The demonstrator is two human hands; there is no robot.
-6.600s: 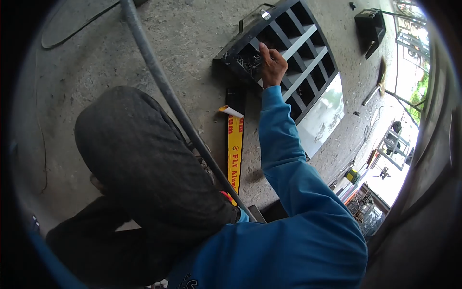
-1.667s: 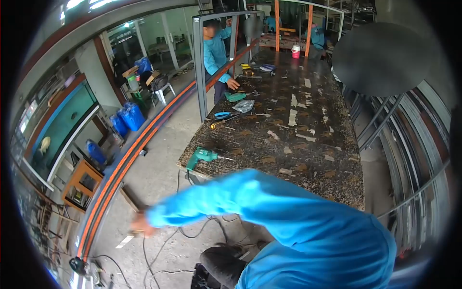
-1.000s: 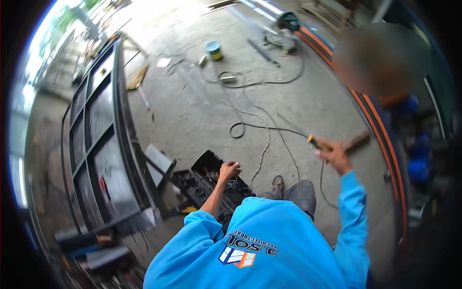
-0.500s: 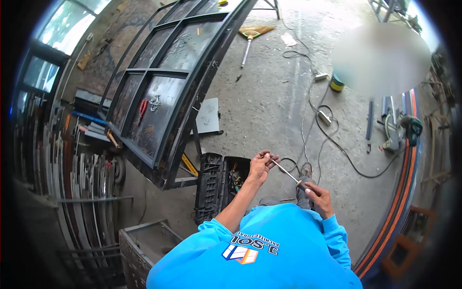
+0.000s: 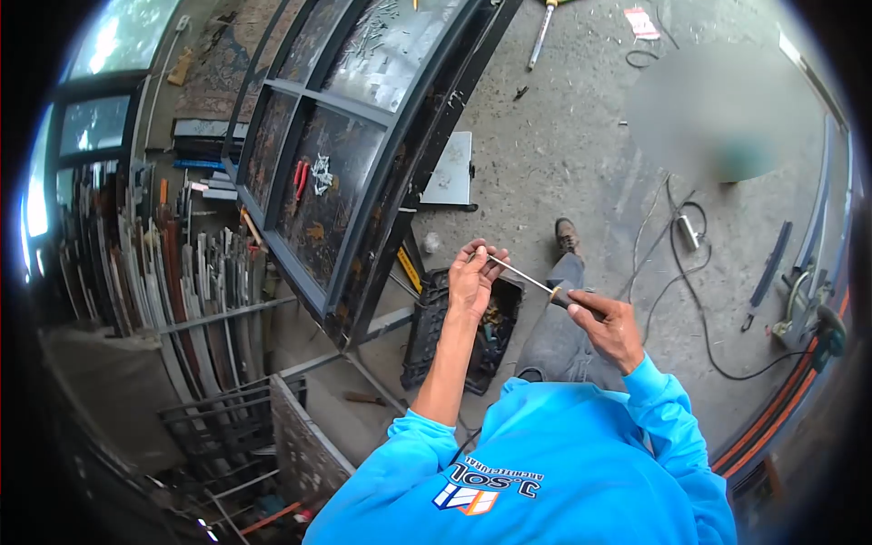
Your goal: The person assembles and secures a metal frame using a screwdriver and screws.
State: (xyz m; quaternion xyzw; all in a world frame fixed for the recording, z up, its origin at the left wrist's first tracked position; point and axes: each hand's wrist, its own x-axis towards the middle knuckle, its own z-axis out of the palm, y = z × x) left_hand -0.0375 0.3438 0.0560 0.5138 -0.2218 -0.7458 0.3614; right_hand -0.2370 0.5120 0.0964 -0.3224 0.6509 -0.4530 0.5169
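Observation:
My right hand (image 5: 607, 327) is closed around the dark handle of a screwdriver (image 5: 525, 273), whose thin metal shaft points up and left. At the tip of the shaft, the fingers of my left hand (image 5: 474, 277) are pinched together. Whatever they grip there is too small or too hidden to make out. Below my left hand an open black toolbox (image 5: 427, 331) stands on the floor with tools inside. To the left, a dark metal frame with panels (image 5: 363, 209) carries red-handled pliers (image 5: 302, 180) and a small heap of screws (image 5: 322, 174).
A grey plate (image 5: 450, 173) lies on the floor beyond the frame. On the right are a power strip with a cable (image 5: 688, 232) and a cut-off saw (image 5: 822, 338). Metal bars (image 5: 195, 291) stand racked at the left. A blurred patch covers the upper right.
My view has shifted, bringing the frame and toolbox nearer. A shoe now shows ahead of me on the floor. Both hands stay at the screwdriver, the left at its tip.

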